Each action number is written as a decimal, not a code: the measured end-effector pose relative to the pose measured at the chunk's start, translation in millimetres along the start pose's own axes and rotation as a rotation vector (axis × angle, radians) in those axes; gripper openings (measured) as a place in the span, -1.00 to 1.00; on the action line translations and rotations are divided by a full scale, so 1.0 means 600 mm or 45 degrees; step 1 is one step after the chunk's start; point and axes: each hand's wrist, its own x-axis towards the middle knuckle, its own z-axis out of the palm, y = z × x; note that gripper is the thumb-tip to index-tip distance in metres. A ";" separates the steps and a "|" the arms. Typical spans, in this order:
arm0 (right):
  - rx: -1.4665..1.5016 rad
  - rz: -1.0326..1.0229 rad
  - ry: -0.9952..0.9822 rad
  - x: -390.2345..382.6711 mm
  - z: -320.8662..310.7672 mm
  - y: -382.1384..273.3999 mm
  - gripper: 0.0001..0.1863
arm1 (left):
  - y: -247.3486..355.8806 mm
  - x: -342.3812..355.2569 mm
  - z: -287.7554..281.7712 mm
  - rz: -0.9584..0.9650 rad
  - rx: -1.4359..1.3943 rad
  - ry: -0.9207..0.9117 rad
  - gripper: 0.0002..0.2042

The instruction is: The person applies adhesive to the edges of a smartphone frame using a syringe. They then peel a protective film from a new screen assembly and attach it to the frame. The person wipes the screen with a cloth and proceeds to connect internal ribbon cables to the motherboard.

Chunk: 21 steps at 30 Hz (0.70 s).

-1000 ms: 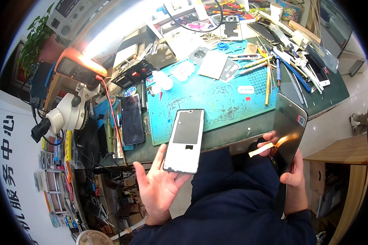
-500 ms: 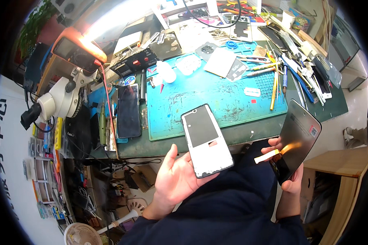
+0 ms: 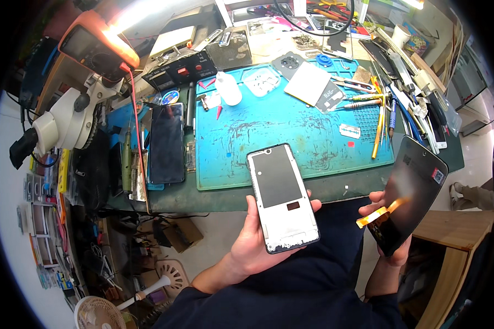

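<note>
My left hand (image 3: 244, 247) holds a white phone frame (image 3: 281, 225) with a dark upper panel, its thumb and fingertips at the two edges, just in front of the blue work mat (image 3: 230, 159). My right hand (image 3: 394, 255) grips a dark screen panel (image 3: 411, 181) tilted on its side, an orange flex cable (image 3: 379, 215) hanging from it. A dark phone (image 3: 167, 142) lies left of the mat. A white bottle (image 3: 228, 89), a razor blade (image 3: 349, 131) and light flat plates (image 3: 302, 85) lie on the mat.
At the left are a microscope (image 3: 60, 123) and an orange multimeter (image 3: 96, 44). Pens, tweezers and tools (image 3: 392, 109) crowd the bench's right side. Below are a wooden cabinet (image 3: 450, 230) and a white fan (image 3: 99, 312). Someone's legs and shoes (image 3: 466, 194) show at the far right.
My left hand's fingers have closed round the frame's edges, and it has moved right with the frame. The screen in my right hand has shifted right and slightly down.
</note>
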 end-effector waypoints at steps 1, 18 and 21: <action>0.005 0.014 -0.010 0.003 0.000 0.000 0.38 | 0.000 0.002 -0.007 0.025 0.071 -0.018 -0.14; -0.038 -0.046 -0.197 0.069 0.081 -0.041 -0.02 | 0.031 0.025 0.010 0.230 0.765 -0.090 0.08; -0.129 -0.136 -0.445 0.118 0.099 -0.052 -0.05 | 0.090 0.056 0.049 0.432 1.082 -0.113 0.10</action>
